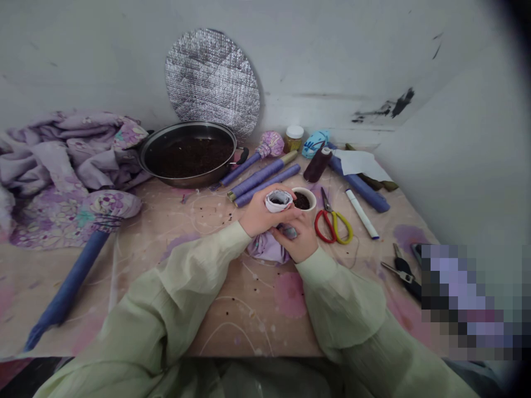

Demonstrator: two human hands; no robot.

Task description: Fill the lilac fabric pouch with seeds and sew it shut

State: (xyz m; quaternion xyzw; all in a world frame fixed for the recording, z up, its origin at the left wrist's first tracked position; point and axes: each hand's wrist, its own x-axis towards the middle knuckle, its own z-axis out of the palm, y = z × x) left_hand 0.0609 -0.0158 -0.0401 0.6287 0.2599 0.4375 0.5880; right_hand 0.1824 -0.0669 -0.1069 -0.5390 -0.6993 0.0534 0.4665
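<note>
My left hand [259, 213] is closed round a white rolled paper funnel [277, 208], held upright with its open mouth facing me and something dark inside. Just below, my right hand [302, 240] has its fingers closed on a purple cloth pouch [269, 249], which hangs under both hands near the table top. How the funnel meets the pouch is hidden by my fingers. Right behind my hands stands a white cup [312, 200] with dark grains in it. Red and yellow handled scissors [333, 224] lie to the right of my right hand.
Back left stands a pan [186, 179] of dark grains beside flowered cloth [50, 215]. A cloth-headed stick [78, 276] lies left, several wrapped sticks [265, 177] behind. A thread cone [317, 164], jar [294, 138], marker [362, 214] and keys [402, 271] are to the right.
</note>
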